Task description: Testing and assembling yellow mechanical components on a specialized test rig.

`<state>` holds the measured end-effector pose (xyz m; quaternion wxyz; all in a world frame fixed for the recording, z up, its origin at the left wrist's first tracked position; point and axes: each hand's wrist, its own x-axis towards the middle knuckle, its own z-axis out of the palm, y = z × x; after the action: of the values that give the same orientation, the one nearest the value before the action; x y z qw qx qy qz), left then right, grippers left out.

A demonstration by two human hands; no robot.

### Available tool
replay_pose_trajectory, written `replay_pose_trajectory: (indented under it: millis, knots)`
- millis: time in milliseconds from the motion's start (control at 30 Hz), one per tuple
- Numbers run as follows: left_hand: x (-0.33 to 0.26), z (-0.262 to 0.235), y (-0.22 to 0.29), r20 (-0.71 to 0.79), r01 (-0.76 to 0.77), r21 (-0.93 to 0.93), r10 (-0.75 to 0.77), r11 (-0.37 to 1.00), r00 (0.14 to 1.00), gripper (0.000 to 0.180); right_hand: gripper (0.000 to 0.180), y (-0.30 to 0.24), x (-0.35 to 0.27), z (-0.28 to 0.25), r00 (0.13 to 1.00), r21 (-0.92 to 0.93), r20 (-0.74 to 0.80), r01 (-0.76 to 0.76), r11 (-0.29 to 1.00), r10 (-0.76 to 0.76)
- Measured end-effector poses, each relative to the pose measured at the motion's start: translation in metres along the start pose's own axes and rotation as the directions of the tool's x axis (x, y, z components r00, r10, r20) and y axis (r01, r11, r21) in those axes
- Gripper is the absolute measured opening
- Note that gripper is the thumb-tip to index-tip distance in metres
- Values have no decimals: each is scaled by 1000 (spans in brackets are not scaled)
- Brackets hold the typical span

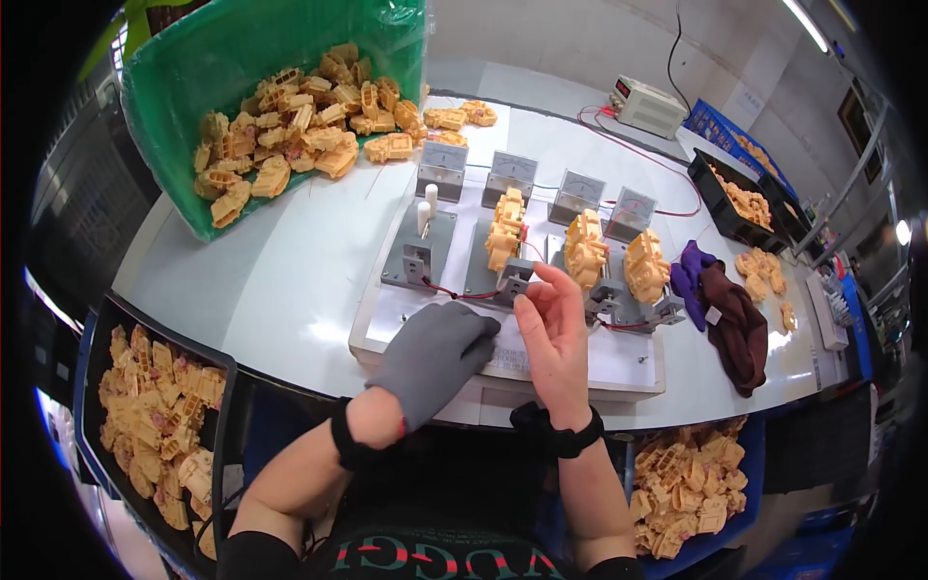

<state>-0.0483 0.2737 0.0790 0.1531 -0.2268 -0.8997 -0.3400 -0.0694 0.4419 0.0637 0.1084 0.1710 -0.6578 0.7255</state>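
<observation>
A grey glove covers my left hand [437, 356], which is closed with its fingers curled over the front of a white test board [609, 371]; whatever they may hold is hidden. My bare right hand [556, 338] has thumb and index finger apart, right beside the grey metal clamp [514, 282] of the second station. Above that clamp a cream plastic part [506, 230] is mounted upright. Two more cream parts, one [585, 249] at the third station and one [647, 266] at the fourth, stand to the right. The leftmost station shows two bare white pegs [423, 217].
Meters [509, 176] line the board's back. A green bin [164, 135] of cream parts sits back left. Other part bins [92, 387] [754, 493] flank me below the table. Purple and brown cloths [737, 329] lie right; a power supply [650, 106] stands behind.
</observation>
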Motion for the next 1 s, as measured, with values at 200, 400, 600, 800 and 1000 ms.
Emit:
replay_pose_trajectory:
  millis: [200, 400, 600, 800, 1000]
  knots:
    - [80, -79, 16, 63, -158, 196, 149, 968, 987, 46, 34, 4, 2, 1, 999, -123, -21, 45, 991, -48]
    - [136, -48, -28, 597, -417, 427, 97, 802, 796, 35, 26, 4, -1, 12, 988, -32, 151, 35, 999, -30]
    - [168, 4, 0, 393, -269, 412, 97, 871, 914, 33, 28, 17, -9, -24, 990, -53, 123, 70, 996, -63]
    - [78, -133, -2, 89, -129, 738, 93, 662, 992, 17, 35, 8, -4, -6, 988, -56, 143, 70, 996, -61]
    - [-134, -254, -131, -295, 459, 811, -422, 363, 857, 22, 45, 5, -5, -19, 998, -98, 62, 18, 995, -12]
